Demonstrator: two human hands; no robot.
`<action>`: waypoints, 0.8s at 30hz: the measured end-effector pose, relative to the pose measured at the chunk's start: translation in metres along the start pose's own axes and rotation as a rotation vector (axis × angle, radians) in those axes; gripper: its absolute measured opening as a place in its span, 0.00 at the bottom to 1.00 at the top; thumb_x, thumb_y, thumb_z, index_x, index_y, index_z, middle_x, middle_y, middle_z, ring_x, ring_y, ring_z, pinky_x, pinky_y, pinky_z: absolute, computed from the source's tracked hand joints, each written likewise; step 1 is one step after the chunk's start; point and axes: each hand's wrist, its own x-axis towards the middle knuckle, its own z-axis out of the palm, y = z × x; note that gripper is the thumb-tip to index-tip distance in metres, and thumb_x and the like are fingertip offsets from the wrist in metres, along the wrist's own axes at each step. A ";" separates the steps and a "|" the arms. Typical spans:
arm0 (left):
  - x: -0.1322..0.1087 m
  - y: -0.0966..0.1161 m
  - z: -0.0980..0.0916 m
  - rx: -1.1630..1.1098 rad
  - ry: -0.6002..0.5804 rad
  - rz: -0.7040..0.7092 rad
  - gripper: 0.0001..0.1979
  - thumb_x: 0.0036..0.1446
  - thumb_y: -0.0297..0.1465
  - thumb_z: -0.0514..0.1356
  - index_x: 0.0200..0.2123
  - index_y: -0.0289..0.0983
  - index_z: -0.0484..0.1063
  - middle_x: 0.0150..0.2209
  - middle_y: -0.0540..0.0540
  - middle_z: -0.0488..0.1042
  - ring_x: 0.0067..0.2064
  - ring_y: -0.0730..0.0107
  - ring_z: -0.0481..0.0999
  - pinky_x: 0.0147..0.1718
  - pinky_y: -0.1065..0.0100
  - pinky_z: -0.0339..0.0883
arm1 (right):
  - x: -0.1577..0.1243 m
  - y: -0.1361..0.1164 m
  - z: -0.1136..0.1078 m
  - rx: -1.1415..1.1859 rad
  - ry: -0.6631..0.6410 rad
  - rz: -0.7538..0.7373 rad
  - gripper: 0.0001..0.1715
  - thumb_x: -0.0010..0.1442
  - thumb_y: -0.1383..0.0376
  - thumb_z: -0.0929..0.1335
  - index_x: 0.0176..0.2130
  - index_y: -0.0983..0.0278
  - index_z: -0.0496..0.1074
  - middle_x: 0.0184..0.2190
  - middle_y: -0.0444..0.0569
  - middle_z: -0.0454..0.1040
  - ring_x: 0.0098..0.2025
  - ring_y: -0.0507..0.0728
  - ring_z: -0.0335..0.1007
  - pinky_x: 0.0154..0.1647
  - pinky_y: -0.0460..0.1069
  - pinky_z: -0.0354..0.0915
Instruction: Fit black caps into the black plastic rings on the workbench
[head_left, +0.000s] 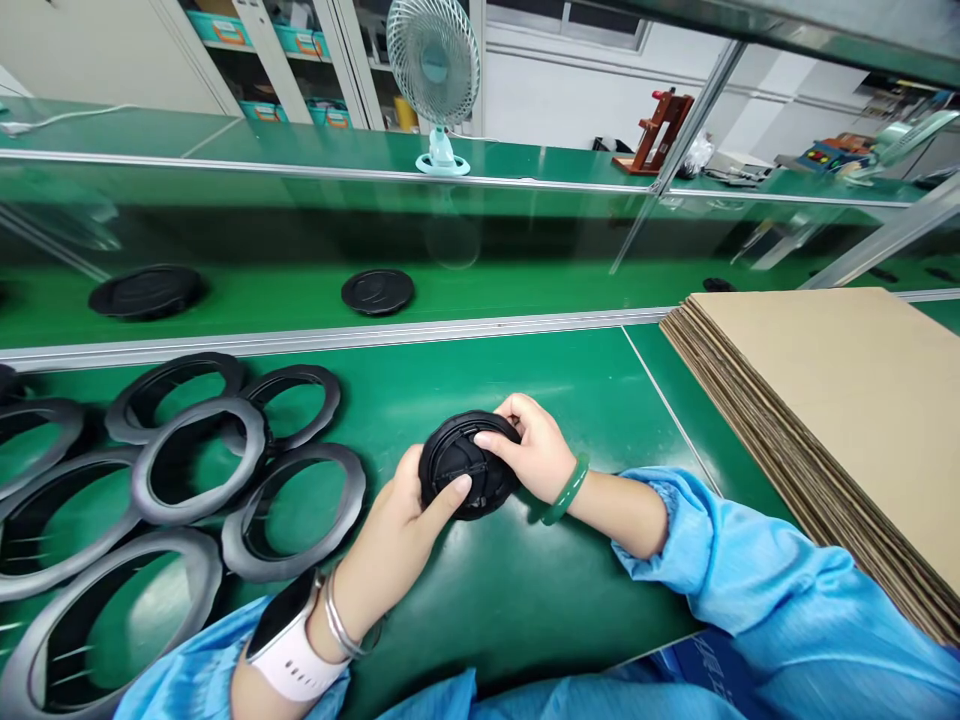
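Between my two hands is a round black plastic disc (480,482) with a ridged rim and raised ribs on its face, held tilted above the green table. My left hand (420,510) grips its lower left edge, the thumb lying on the face. My right hand (534,452) closes on the upper right edge, its thumb also pressed on the face. The fingers behind the disc are mostly hidden. To the left of my left hand lie several grey-black rings (296,512), some overlapping.
A stack of flat cardboard sheets (840,400) stands at the right. Behind a metal rail (480,328), a green strip carries black round parts, including one disc (378,291). Farther back are a glass panel, a light blue fan (435,75) and a reddish-brown press (660,130).
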 end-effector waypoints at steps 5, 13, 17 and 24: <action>0.001 0.000 0.001 -0.015 0.001 0.003 0.19 0.63 0.46 0.56 0.51 0.42 0.65 0.48 0.47 0.74 0.51 0.59 0.72 0.51 0.60 0.64 | 0.001 0.003 0.002 -0.045 0.050 0.031 0.13 0.53 0.62 0.74 0.30 0.63 0.66 0.30 0.42 0.67 0.35 0.56 0.64 0.37 0.50 0.62; -0.005 0.002 0.001 0.004 0.067 -0.005 0.16 0.62 0.43 0.57 0.47 0.39 0.66 0.45 0.45 0.75 0.47 0.59 0.74 0.46 0.60 0.66 | 0.000 -0.007 -0.012 0.186 -0.412 0.094 0.30 0.50 0.55 0.78 0.48 0.63 0.68 0.43 0.49 0.75 0.46 0.61 0.71 0.49 0.56 0.67; -0.005 0.001 0.002 0.012 0.069 -0.025 0.13 0.62 0.39 0.57 0.46 0.39 0.65 0.43 0.45 0.76 0.44 0.60 0.75 0.44 0.61 0.67 | -0.003 -0.006 -0.010 0.089 -0.376 0.115 0.27 0.52 0.55 0.77 0.46 0.62 0.68 0.42 0.49 0.75 0.45 0.63 0.72 0.48 0.57 0.67; -0.014 0.015 -0.007 0.056 0.074 -0.020 0.19 0.61 0.44 0.58 0.51 0.40 0.64 0.42 0.46 0.76 0.41 0.61 0.76 0.39 0.63 0.68 | 0.000 -0.002 -0.009 0.255 -0.342 0.196 0.28 0.48 0.55 0.80 0.43 0.63 0.70 0.41 0.49 0.76 0.45 0.62 0.72 0.48 0.55 0.67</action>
